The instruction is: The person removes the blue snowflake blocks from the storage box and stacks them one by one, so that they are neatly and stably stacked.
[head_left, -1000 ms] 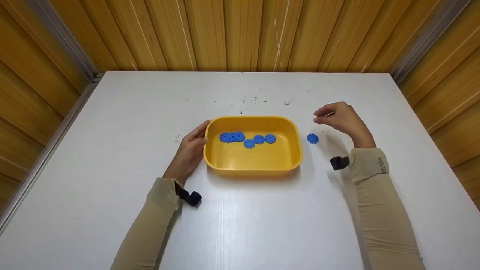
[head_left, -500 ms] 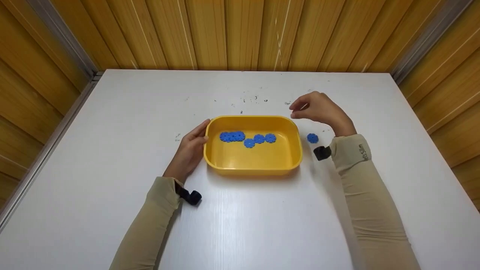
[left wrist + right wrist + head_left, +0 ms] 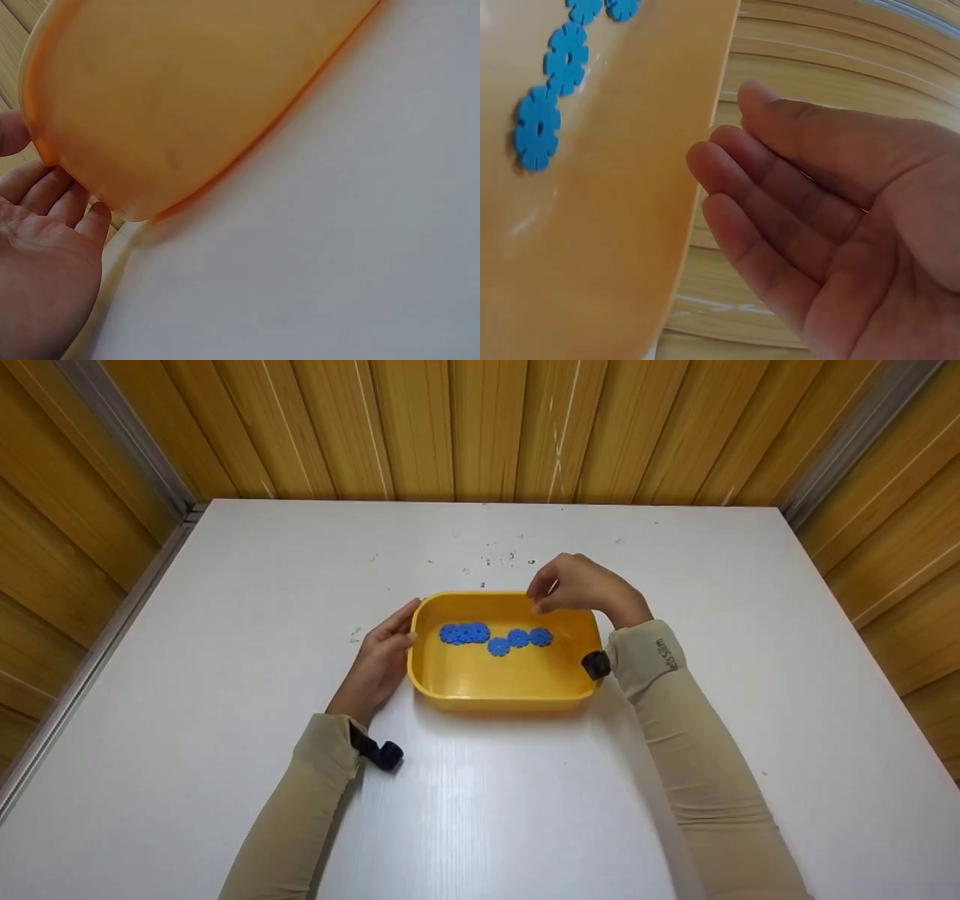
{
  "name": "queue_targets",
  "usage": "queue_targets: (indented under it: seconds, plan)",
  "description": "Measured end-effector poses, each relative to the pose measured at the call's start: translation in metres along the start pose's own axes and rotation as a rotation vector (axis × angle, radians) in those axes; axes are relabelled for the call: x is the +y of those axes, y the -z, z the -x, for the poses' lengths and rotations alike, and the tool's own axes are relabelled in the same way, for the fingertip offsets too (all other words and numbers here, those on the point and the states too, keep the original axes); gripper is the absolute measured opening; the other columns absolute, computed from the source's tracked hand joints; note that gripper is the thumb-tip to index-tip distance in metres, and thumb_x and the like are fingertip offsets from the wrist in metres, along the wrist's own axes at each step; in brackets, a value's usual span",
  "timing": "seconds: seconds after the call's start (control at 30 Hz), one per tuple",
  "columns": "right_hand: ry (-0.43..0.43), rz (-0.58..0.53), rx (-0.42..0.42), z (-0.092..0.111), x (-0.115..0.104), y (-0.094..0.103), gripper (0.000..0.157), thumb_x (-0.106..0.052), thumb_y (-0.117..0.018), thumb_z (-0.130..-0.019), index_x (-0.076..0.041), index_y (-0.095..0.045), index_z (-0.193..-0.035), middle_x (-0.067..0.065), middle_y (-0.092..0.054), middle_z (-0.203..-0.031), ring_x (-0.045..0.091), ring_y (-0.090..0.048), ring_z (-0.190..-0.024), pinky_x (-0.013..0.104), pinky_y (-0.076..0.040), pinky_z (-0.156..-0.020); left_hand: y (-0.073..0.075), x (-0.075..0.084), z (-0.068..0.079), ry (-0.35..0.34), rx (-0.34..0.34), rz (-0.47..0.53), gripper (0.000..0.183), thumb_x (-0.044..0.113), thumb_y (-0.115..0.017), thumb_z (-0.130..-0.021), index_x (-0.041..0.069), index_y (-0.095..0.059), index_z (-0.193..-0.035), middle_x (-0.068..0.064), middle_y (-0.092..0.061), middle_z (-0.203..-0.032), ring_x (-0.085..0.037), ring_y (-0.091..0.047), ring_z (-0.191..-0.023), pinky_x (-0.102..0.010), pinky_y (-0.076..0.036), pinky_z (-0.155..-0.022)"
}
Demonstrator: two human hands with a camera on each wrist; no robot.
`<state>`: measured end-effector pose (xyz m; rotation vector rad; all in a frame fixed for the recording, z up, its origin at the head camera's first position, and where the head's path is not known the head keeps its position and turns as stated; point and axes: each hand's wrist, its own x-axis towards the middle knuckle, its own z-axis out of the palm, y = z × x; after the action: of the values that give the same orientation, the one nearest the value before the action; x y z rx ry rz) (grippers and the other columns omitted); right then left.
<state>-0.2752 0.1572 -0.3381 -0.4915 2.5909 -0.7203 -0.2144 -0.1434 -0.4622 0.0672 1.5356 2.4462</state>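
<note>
A yellow plastic tub (image 3: 510, 679) stands on the white table, with several blue notched discs (image 3: 499, 646) lying flat inside, some overlapping at the left. My left hand (image 3: 379, 664) holds the tub's left end, its thumb at the rim and its fingers against the outer wall; the left wrist view shows the fingers (image 3: 67, 199) at the tub's lower corner. Over the tub's far right rim hovers my right hand (image 3: 581, 583), fingers loosely bent. Nothing shows between its thumb and fingers in the right wrist view, where blue discs (image 3: 538, 129) lie beyond the fingertips.
The white table (image 3: 225, 660) bears small dark marks beyond the tub. Wood-patterned panels (image 3: 480, 431) rise behind the table and at both sides. A black wrist camera (image 3: 597, 664) on the right sleeve hangs over the tub's right rim.
My right hand has moved left, from beside the tub to above its far right part. Its sleeve now covers the place where a single blue disc lay. The left hand and tub stay put.
</note>
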Motion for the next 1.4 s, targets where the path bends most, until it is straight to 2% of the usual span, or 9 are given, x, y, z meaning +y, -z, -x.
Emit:
queue_targets:
  seconds: [0.2, 0.43, 0.67, 0.8, 0.97, 1.13, 1.4]
  plan:
    - [0.012, -0.001, -0.051, -0.011, -0.005, -0.014, 0.026, -0.009, -0.074, -0.092, 0.000, -0.074, -0.116, 0.017, -0.074, -0.115, 0.030, -0.065, -0.106, 0.045, -0.055, -0.103, 0.000, 0.000, 0.000, 0.009, -0.004, 0.009, 0.063, -0.004, -0.045, -0.100, 0.008, -0.031, -0.160, -0.003, -0.024, -0.171, -0.018, -0.021, -0.159, -0.034, -0.023, -0.130]
    - [0.054, 0.015, -0.086, -0.020, -0.012, -0.030, 0.022, -0.008, -0.074, -0.091, 0.000, -0.075, -0.112, 0.014, -0.075, -0.109, 0.022, -0.065, -0.092, 0.037, -0.058, -0.092, 0.002, 0.000, 0.000, -0.002, -0.009, 0.001, 0.064, -0.004, -0.045, -0.100, 0.005, -0.029, -0.161, -0.006, -0.023, -0.171, -0.020, -0.022, -0.159, -0.036, -0.023, -0.130]
    - [0.015, 0.036, -0.147, -0.028, -0.018, -0.044, 0.025, -0.009, -0.074, -0.092, -0.003, -0.074, -0.117, 0.013, -0.074, -0.117, 0.024, -0.066, -0.098, 0.040, -0.058, -0.097, 0.002, -0.001, 0.000, -0.012, -0.014, -0.010, 0.064, -0.004, -0.045, -0.100, 0.005, -0.029, -0.161, -0.006, -0.024, -0.171, -0.020, -0.022, -0.159, -0.035, -0.023, -0.129]
    - [0.007, 0.049, -0.176, -0.032, -0.016, -0.053, 0.022, -0.006, -0.075, -0.090, -0.004, -0.075, -0.112, 0.012, -0.073, -0.113, 0.020, -0.062, -0.091, 0.033, -0.058, -0.090, 0.002, -0.001, 0.000, -0.016, -0.007, -0.010, 0.063, -0.004, -0.046, -0.100, 0.005, -0.031, -0.160, -0.006, -0.026, -0.170, -0.019, -0.024, -0.158, -0.033, -0.024, -0.129]
    - [0.025, 0.055, -0.186, -0.033, -0.016, -0.058, 0.021, -0.006, -0.077, -0.088, -0.005, -0.075, -0.109, 0.011, -0.072, -0.110, 0.018, -0.058, -0.087, 0.027, -0.056, -0.083, 0.001, 0.000, -0.001, -0.013, -0.012, -0.002, 0.064, -0.005, -0.045, -0.100, 0.005, -0.029, -0.161, -0.007, -0.023, -0.171, -0.020, -0.021, -0.159, -0.035, -0.023, -0.130]
    - [0.028, 0.069, -0.195, -0.032, -0.017, -0.060, 0.023, -0.004, -0.077, -0.088, -0.005, -0.075, -0.111, 0.009, -0.070, -0.109, 0.019, -0.055, -0.087, 0.026, -0.051, -0.077, 0.002, 0.001, -0.002, -0.009, -0.016, -0.001, 0.065, -0.005, -0.044, -0.100, 0.005, -0.028, -0.161, -0.007, -0.021, -0.172, -0.020, -0.020, -0.159, -0.035, -0.022, -0.130]
    - [0.045, 0.105, -0.200, -0.031, -0.017, -0.066, 0.023, -0.001, -0.077, -0.087, -0.007, -0.071, -0.108, 0.007, -0.067, -0.104, 0.022, -0.057, -0.092, 0.029, -0.052, -0.083, 0.001, 0.000, -0.001, -0.008, -0.017, -0.022, 0.064, -0.004, -0.045, -0.100, 0.005, -0.028, -0.161, -0.006, -0.022, -0.172, -0.019, -0.020, -0.159, -0.035, -0.022, -0.130]
